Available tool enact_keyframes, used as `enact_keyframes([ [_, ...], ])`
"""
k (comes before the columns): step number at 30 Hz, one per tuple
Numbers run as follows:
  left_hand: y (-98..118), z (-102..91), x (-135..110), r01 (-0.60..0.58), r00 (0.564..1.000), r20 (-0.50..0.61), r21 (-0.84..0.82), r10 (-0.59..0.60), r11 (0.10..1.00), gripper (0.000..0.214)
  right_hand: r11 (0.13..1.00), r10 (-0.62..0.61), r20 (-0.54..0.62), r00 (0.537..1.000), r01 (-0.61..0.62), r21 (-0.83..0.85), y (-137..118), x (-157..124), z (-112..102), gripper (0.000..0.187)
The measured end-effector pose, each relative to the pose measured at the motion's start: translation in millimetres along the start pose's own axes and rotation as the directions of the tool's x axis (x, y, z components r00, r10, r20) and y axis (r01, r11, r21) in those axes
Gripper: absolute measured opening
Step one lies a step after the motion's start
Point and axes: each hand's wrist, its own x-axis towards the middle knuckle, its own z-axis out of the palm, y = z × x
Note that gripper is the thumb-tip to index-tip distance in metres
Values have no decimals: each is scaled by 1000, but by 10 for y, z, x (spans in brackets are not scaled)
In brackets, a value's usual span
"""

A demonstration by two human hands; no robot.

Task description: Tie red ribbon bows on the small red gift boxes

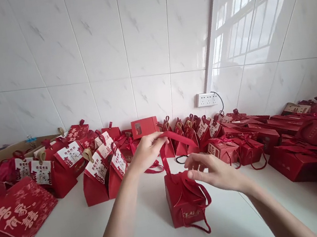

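Observation:
A small red gift box [186, 201] stands upright on the white table in front of me, its folded top gathered and twisted rope handles hanging down its front. My left hand [147, 149] pinches a red ribbon [179, 137] above the box. One length of this ribbon drops to the box top, and another stretches out to the right in the air. Beside the box's top right edge is my right hand [210, 169], fingers curled but apart, with nothing visible in them. Whether its fingertips touch the ribbon loop is hard to see.
Peaked red boxes [95, 182] with white printed labels crowd the left side. More peaked boxes [191, 135] line the back. Red handled boxes [294, 161] fill the right. A power strip [206, 99] with a black cable hangs on the tiled wall [98, 44].

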Motion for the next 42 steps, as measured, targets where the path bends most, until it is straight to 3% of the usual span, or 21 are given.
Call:
enact_keyframes([
  [4, 21, -5, 20, 22, 1000, 25, -177, -18, 984, 28, 905, 146, 28, 989, -122, -407, -77, -222, 117, 36],
  [8, 49, -40, 43, 31, 999, 50, -424, -11, 905, 25, 833, 179, 87, 980, -104, -543, -101, -292, 224, 13],
  [11, 52, -78, 41, 47, 998, 50, -515, -25, 856, 21, 929, 103, 88, 991, -64, -366, -50, -254, 153, 16],
  [14, 48, -114, 24, 66, 996, 84, -562, -23, 824, 22, 999, 46, 83, 996, -45, -10, 1, -130, -5, 23],
  [16, 44, -126, 10, 64, 995, 101, -554, -10, 830, 26, 979, 18, 82, 996, -34, 199, 10, -12, -105, 31],
  [19, 44, -121, -12, 42, 997, 75, -478, -8, 878, 27, 932, -45, 61, 997, 20, 362, -23, 166, -208, 36],
  [23, 63, -88, -39, 38, 999, -18, -301, -46, 953, 33, 892, -114, -2, 993, 103, 440, -139, 322, -264, 31],
  [29, 40, -30, -11, -33, 986, -167, -163, 5, 986, 32, 849, -176, -151, 973, 228, 477, -285, 405, -208, 28],
  [35, 19, 71, 7, -67, 961, -277, -274, -12, 959, 27, 805, -155, -236, 959, 261, 533, -259, 439, -128, 23],
  [42, 79, 216, -48, -98, 975, -222, -363, 16, 927, 22, 740, -96, -401, 911, 334, 584, -285, 425, -159, 22],
])
